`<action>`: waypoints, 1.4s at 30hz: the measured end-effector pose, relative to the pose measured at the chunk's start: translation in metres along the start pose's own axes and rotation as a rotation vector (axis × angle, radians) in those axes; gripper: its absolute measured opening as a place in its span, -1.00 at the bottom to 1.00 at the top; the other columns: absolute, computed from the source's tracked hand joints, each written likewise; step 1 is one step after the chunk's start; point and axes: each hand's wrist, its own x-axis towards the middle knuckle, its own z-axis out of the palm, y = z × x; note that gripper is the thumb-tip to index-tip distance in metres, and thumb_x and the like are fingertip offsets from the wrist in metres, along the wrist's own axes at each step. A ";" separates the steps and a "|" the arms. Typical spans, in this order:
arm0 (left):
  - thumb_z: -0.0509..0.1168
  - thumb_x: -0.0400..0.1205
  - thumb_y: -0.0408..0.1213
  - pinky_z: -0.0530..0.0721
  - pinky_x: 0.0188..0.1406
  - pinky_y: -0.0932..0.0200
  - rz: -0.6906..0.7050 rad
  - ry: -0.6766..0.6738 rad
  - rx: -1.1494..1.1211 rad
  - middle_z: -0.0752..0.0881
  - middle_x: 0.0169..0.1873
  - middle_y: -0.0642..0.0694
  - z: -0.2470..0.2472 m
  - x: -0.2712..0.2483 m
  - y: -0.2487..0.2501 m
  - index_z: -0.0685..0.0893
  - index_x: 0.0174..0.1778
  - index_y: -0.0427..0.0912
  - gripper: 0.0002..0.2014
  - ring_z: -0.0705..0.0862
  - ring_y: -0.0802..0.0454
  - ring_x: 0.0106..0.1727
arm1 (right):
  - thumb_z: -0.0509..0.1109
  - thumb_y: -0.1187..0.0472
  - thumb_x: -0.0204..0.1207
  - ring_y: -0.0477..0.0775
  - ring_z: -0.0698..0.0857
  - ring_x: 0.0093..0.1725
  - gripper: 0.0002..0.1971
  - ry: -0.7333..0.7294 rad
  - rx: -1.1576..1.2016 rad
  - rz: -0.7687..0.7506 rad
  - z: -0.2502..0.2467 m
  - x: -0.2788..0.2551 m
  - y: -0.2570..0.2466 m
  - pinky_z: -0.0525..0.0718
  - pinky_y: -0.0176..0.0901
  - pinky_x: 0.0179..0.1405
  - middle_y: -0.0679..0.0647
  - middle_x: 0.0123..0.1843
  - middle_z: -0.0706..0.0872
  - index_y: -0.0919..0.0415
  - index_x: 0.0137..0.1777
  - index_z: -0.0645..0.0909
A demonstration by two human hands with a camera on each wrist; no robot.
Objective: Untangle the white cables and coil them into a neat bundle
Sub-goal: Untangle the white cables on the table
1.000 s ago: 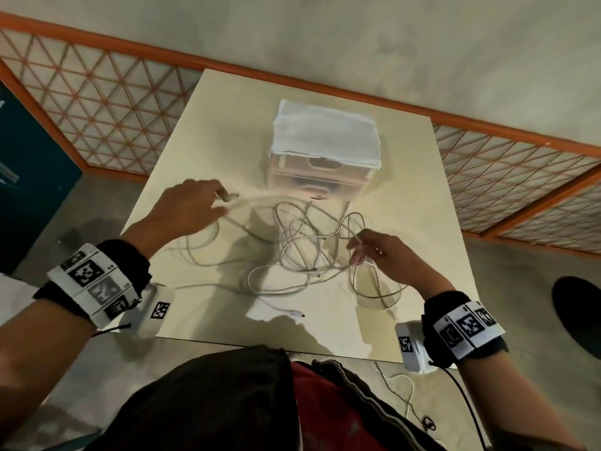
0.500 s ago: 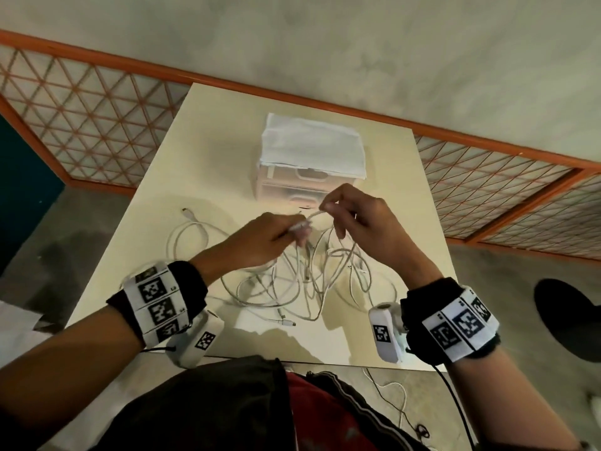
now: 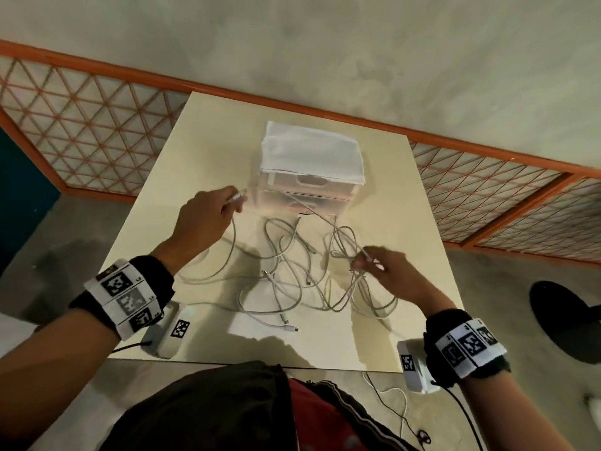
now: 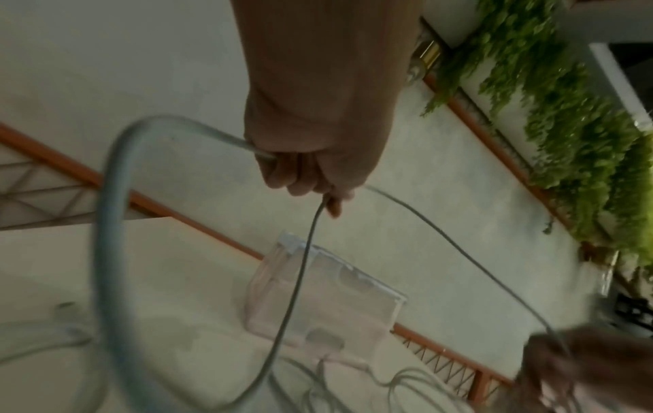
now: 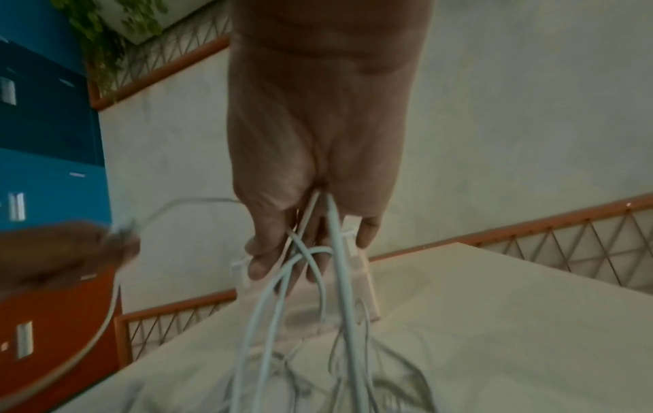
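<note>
1. Head view, centre of the frame: a loose tangle of thin white cables [image 3: 292,271] lies spread on the pale cream rectangular tabletop [image 3: 201,138], its loops crossing one another between the two hands.
2. Left hand [image 3: 201,222], left of centre: raised above the table, fingers curled, pinching one cable close to its plug end. From the pinch the cable drops in a long curve back to the tangle. The left wrist view shows the same strand [image 4: 297,279] leaving the closed fingers [image 4: 304,178] and hanging downward.
3. Right hand [image 3: 387,271], right of centre: fingers curled around several strands at the right edge of the tangle. In the right wrist view at least three white strands [image 5: 332,279] pass out between the fingers [image 5: 258,262] and run down to the table.
4. Upper centre of the head view: a translucent plastic drawer box [image 3: 309,193] stands on the table just behind the tangle, with a folded white cloth [image 3: 312,151] lying on top.
5. One free white plug end [image 3: 289,327] rests on the table near its lower edge, below the tangle.
6. Each wrist carries a black band with white printed marker squares [image 3: 126,297].
</note>
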 end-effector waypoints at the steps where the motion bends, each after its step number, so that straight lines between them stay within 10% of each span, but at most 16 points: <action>1: 0.15 0.69 -0.06 0.42 -0.38 0.08 -0.025 -0.054 0.057 0.53 -0.57 0.03 0.003 -0.003 -0.007 0.60 -0.26 -0.09 -0.72 0.64 -0.23 -0.32 | 0.35 0.17 0.60 -0.14 0.67 -0.03 -0.87 0.125 0.005 -0.039 -0.010 0.000 -0.004 0.58 0.23 0.19 -0.15 -0.12 0.71 0.08 -0.11 0.73; 7: 0.17 0.68 -0.12 0.38 -0.29 0.11 -0.001 -0.360 0.282 0.72 -0.24 -0.17 0.020 -0.015 -0.009 0.67 -0.12 -0.06 -0.80 0.70 -0.26 -0.10 | 0.39 0.13 0.57 0.10 0.62 -0.10 -0.84 0.462 -0.131 -0.208 -0.062 0.006 -0.039 0.53 0.00 -0.07 0.04 -0.12 0.70 0.15 -0.08 0.78; 11: 0.19 0.65 0.03 0.55 -0.13 0.05 -0.050 -0.405 0.077 0.79 -0.07 -0.20 0.027 -0.014 -0.008 0.61 0.22 -0.02 -0.68 0.71 -0.23 0.07 | 0.29 0.22 0.64 -0.14 0.60 -0.28 -0.80 0.316 -0.064 -0.239 -0.057 0.017 -0.049 0.47 -0.49 -0.22 0.10 -0.23 0.69 0.31 -0.14 0.64; 17: 0.07 0.72 -0.10 0.47 -0.10 0.13 0.070 -0.241 -0.352 0.56 -0.20 0.14 0.011 -0.005 0.025 0.51 0.35 0.06 -0.70 0.67 -0.03 -0.07 | 0.23 0.24 0.67 -0.21 0.53 -0.34 -0.80 0.035 -0.068 -0.274 -0.018 0.019 -0.061 0.42 -0.51 -0.26 -0.13 -0.34 0.57 0.25 -0.18 0.58; 21: 0.08 0.69 0.04 0.62 0.08 0.08 0.329 -0.607 -0.267 0.49 0.20 0.14 0.022 -0.010 0.046 0.53 0.33 0.15 -0.68 0.66 0.13 0.06 | 0.17 0.18 0.67 0.00 0.49 -0.31 -0.73 -0.012 -0.061 -0.322 0.015 0.019 -0.070 0.38 -0.27 -0.27 0.08 -0.30 0.59 0.29 -0.20 0.53; 26: 0.06 0.72 -0.04 0.43 -0.28 0.23 0.344 -0.798 -0.052 0.51 -0.50 0.13 0.027 -0.015 0.061 0.39 -0.38 0.14 -0.69 0.48 0.24 -0.46 | 0.22 0.09 0.65 0.02 0.47 -0.29 -0.71 0.008 -0.053 -0.253 0.022 0.020 -0.057 0.42 -0.16 -0.22 0.08 -0.30 0.56 0.25 -0.23 0.56; 34: 0.05 0.72 -0.01 0.55 -0.14 0.04 0.345 -0.911 0.071 0.61 -0.41 -0.04 0.032 -0.025 0.056 0.58 -0.03 -0.21 -0.66 0.60 -0.01 -0.36 | 0.22 0.13 0.66 0.30 0.60 0.16 -0.74 -0.111 -0.224 0.035 0.065 0.031 0.004 0.50 0.07 0.12 0.25 0.10 0.70 0.27 0.11 0.68; 42: 0.05 0.73 -0.10 0.34 -0.42 0.24 0.299 -0.789 0.140 0.52 -0.47 0.11 0.028 -0.015 0.040 0.43 -0.26 -0.03 -0.75 0.44 0.24 -0.46 | 0.10 0.19 0.72 -0.24 0.64 -0.39 -0.65 -0.330 0.017 0.063 0.063 0.018 -0.007 0.55 -0.35 -0.21 0.02 -0.33 0.78 0.23 -0.20 0.64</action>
